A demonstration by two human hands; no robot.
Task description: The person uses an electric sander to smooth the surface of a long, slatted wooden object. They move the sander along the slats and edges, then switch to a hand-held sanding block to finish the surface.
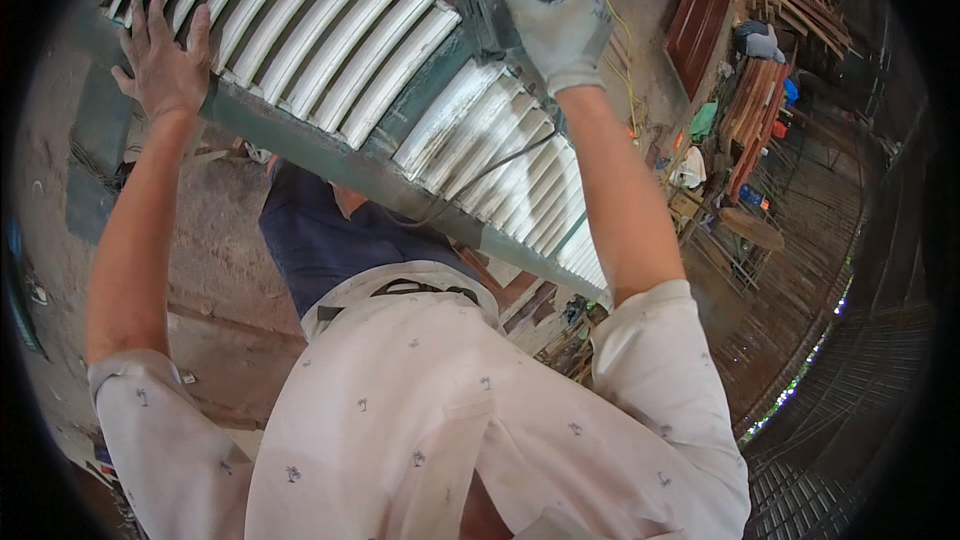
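A louvered wooden shutter (pixel 405 105) with a dark green frame and pale, worn slats lies across the upper part of the head view. My bare left hand (pixel 165 65) rests on the frame and slat ends at its left, fingers spread. In a grey-white work glove, my right hand (pixel 568 32) is wrapped round a dark, boxy power sander (pixel 488 2) at the shutter's far edge. The sander's underside is out of sight. Its dark cord (pixel 500 158) seems to run back across the whitish, dusty slats toward my waist.
To the right, a reddish-brown panelled door (pixel 702 15) leans beside stacked timber boards (pixel 757 120). A yellow cord (pixel 625 60) trails over the floor behind my right hand. A round wooden piece (pixel 750 228) and assorted clutter lie farther right. Below the shutter is a dusty brown floor (pixel 235 270).
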